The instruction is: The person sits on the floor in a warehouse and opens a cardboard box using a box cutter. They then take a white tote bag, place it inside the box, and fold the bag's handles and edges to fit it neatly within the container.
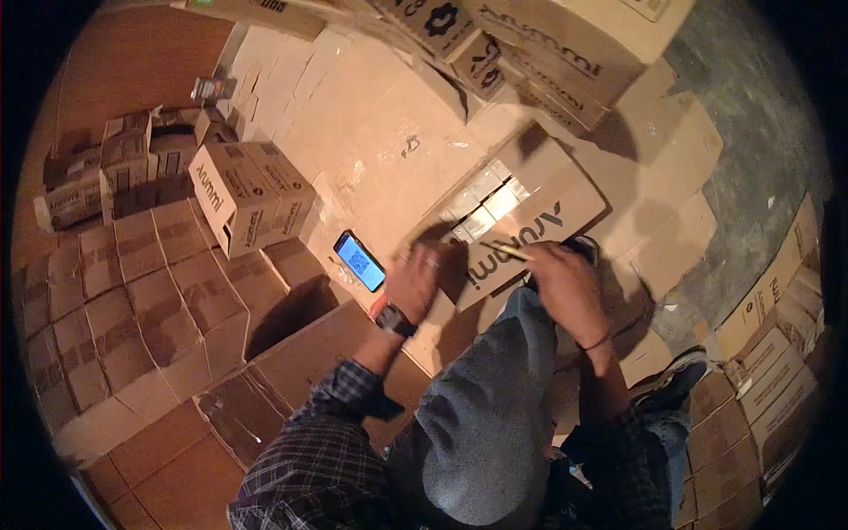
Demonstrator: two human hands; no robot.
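Observation:
An open cardboard carton lies in front of me, with rows of pale, shiny small packs showing in its opening. Over its near side my right hand is closed around a slim yellow stick-like tool, whose exact kind I cannot make out. My left hand, with a dark watch on the wrist, hovers by the carton's left end; its fingers are blurred and partly in shadow. Just left of that hand lies a phone with a lit blue screen showing a square code.
Stacked brown cartons fill the left side, with a loose carton on top. More cartons stand at the far side. Flattened cardboard covers the floor, and grey concrete shows at right beside further boxes.

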